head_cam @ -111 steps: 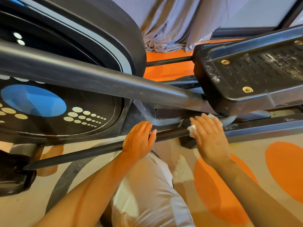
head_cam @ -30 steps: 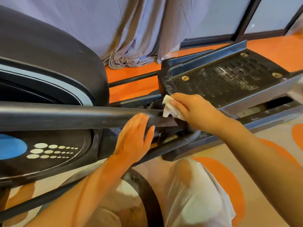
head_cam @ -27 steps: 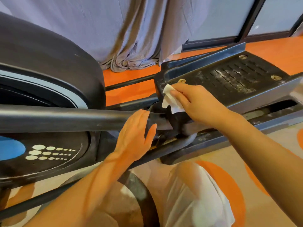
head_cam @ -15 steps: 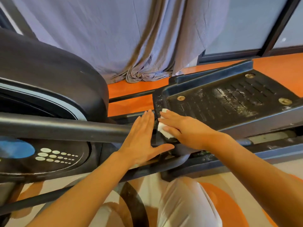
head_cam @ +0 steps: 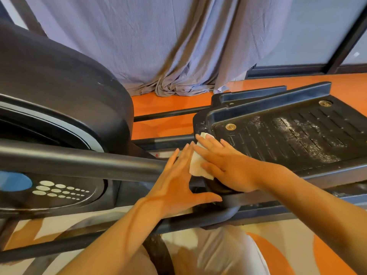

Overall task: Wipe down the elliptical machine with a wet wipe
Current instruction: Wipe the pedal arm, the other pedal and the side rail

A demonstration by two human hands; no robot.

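The black elliptical machine fills the view. Its dusty ribbed foot pedal (head_cam: 288,135) lies at the right, and a thick dark crank bar (head_cam: 79,163) runs in from the left to the pedal's front end. My right hand (head_cam: 228,165) lies flat with straight fingers over a white wet wipe (head_cam: 196,167) and presses it against the pedal's front corner. My left hand (head_cam: 174,185) rests flat on the end of the bar right beside the wipe, thumb spread toward the lower rail. Most of the wipe is hidden under my right fingers.
The rounded black flywheel housing (head_cam: 59,86) with a blue disc and pale dots stands at the left. A grey curtain (head_cam: 158,46) hangs behind, bunched on the orange floor (head_cam: 162,104). A lower rail (head_cam: 258,213) runs under the pedal. My knee in pale cloth (head_cam: 218,253) is below.
My right hand moved the wipe from the lower rail up to the pedal's front corner and now lies flatter over it. My left hand slid right along the bar, close to the wipe.
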